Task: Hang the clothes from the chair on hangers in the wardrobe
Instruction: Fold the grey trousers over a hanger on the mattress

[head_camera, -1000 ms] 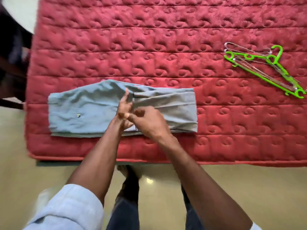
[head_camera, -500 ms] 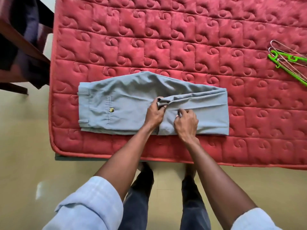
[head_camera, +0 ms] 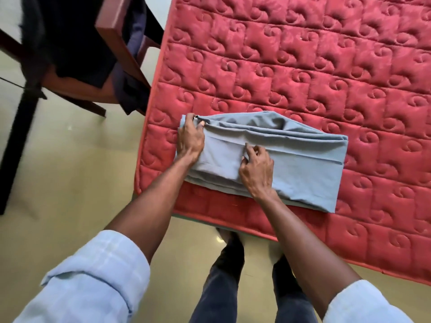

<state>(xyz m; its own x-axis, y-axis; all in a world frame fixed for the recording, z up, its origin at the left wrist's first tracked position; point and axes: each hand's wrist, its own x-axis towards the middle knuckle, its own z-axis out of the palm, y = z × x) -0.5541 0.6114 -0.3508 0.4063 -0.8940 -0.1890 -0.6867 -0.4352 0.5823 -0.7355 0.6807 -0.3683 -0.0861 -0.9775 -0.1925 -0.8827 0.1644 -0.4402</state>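
Observation:
A pair of grey trousers (head_camera: 300, 169) lies folded lengthwise on the red quilted mattress (head_camera: 303, 66), near its front left corner. My left hand (head_camera: 190, 138) grips the left end of the trousers, fingers curled over the top fold. My right hand (head_camera: 256, 169) sits on the middle of the trousers, its fingertips pinching a crease. A wooden chair (head_camera: 116, 43) stands at the upper left with dark clothes (head_camera: 70, 36) draped over it. No hangers show in this view.
The mattress edge runs diagonally from top centre to lower right. Beige tiled floor (head_camera: 58, 183) lies to the left and below. My legs (head_camera: 224, 287) in dark trousers stand close to the mattress edge. The chair nearly touches the mattress corner.
The view has swung left, so the green hangers left the frame and the chair came in. My left hand slid along the trousers to their left end. The trousers are folded narrower.

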